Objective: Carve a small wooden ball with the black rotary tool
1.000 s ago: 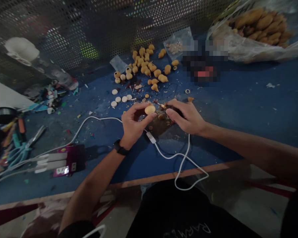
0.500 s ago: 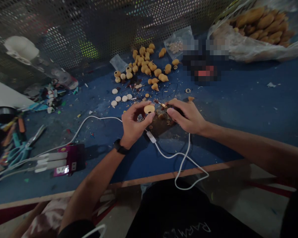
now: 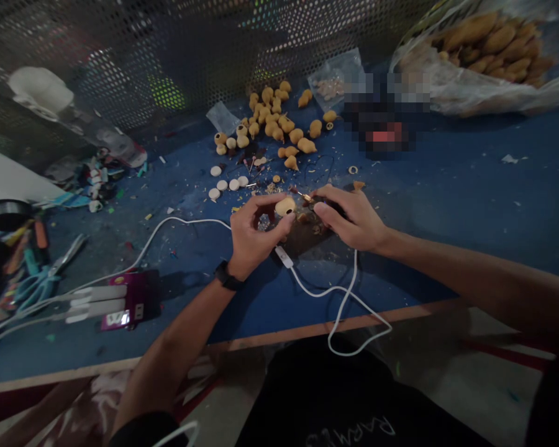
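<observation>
Between the thumb and fingers of my left hand (image 3: 256,230) is a small pale gourd (image 3: 285,207) with a dark hole facing down and right. My right hand (image 3: 349,217) is closed around a dark handled tool with a brassy metal tip (image 3: 305,197), which points left toward the gourd. A gap shows between tip and gourd. A white cable (image 3: 355,273) hangs below my right hand. Beyond my hands lies a pile of tan gourds (image 3: 272,118), with several white discs (image 3: 222,185) nearer on the left.
A purple power box (image 3: 135,301) with white plugs sits at the left, near blue-handled scissors (image 3: 40,285). A plastic bag of gourds (image 3: 503,49) stands at the back right. An inline switch (image 3: 284,256) lies below my left hand. The table edge (image 3: 307,326) is near my body.
My left hand has shifted slightly right with the gourd, which has tilted so its hole sits further right. My right hand and the tool have hardly moved.
</observation>
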The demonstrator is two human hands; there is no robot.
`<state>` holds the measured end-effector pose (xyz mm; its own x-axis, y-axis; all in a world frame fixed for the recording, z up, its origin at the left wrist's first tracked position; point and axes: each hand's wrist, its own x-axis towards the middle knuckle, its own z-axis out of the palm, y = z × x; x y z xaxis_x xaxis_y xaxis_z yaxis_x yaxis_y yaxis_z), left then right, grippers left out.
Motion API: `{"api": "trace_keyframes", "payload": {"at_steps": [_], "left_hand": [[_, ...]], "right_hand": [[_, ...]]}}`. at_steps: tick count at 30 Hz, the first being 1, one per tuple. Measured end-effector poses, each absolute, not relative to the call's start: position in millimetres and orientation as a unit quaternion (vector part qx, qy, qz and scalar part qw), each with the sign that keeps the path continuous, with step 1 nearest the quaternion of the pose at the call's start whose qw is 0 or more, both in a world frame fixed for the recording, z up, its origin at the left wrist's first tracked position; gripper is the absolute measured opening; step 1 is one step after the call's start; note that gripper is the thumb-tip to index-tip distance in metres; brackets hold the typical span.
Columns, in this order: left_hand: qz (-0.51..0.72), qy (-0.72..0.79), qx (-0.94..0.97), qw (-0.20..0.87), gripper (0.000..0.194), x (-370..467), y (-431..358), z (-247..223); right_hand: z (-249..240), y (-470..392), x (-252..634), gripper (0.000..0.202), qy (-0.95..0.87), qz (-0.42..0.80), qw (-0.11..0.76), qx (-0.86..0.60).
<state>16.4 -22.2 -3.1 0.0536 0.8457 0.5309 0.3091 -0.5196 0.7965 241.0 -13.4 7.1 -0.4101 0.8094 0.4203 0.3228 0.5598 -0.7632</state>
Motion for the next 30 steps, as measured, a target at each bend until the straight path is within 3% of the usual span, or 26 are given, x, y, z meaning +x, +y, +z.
{"api": "trace_keyframes", "payload": {"at_steps": [30], "left_hand": [[0.560,0.415,0.651,0.302,0.037,13.9,-19.7,-7.2]], "right_hand": [[8.9,-11.9,242.5,0.033,-0.810,0.264,0.373,-0.368]]}}
